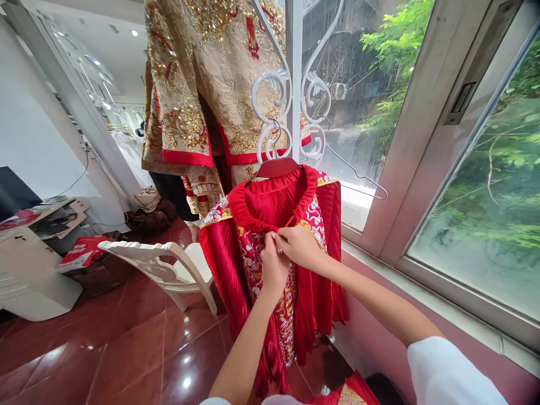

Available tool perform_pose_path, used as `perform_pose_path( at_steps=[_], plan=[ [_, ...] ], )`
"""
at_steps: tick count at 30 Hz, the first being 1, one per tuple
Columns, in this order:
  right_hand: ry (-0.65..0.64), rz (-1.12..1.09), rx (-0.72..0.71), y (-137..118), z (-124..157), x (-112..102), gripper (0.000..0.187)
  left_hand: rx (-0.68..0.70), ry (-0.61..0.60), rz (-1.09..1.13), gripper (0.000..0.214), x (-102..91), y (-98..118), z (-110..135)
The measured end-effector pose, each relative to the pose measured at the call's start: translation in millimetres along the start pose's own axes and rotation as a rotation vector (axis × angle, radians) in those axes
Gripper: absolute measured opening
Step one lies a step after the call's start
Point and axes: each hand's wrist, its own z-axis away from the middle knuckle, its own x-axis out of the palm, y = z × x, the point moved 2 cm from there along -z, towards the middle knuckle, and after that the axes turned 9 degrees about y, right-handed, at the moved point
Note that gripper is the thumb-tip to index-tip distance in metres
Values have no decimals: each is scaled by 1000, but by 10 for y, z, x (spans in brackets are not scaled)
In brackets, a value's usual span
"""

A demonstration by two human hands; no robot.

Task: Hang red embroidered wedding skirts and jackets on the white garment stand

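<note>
The glossy red, pleated, embroidered garment already hangs from a dark-red hanger, left hand and right hand pinching its gathered front edge, whether fastened I can't tell.

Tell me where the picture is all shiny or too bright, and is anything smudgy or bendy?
Head view: white glare spots on the red floor; head view: low window glass washed out white; head view: white cabinet smudgy, but both hands and the red garment fairly clear; head view: window frame leaning, perhaps lens stretch.
</note>
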Motion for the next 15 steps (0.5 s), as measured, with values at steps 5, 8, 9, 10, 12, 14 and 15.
perform_pose_path(
  at_steps=[5,8,9,10,12,14,15],
  plan=[
    [0,-151,9,112,-79,31,32,-97,82,314,10,-29,-117,-108],
    [-40,-292,26,210,-174,-47,35,-91,-50,316,17,-191,-28,-212],
    [-73,-355,38,223,-217,-109,36,-76,-100,309,20,-262,45,-271],
    [-106,-416,46,222,-267,-194,36,-52,-139,301,22,-339,141,-344],
    [-146,-504,33,191,-380,-428,37,17,-167,274,23,-509,384,-526],
    [-153,-537,-19,175,-497,-705,39,105,-176,239,20,-683,639,-729],
    [-143,-542,-43,197,-549,-837,40,142,-173,224,18,-769,740,-829]
  ],
)
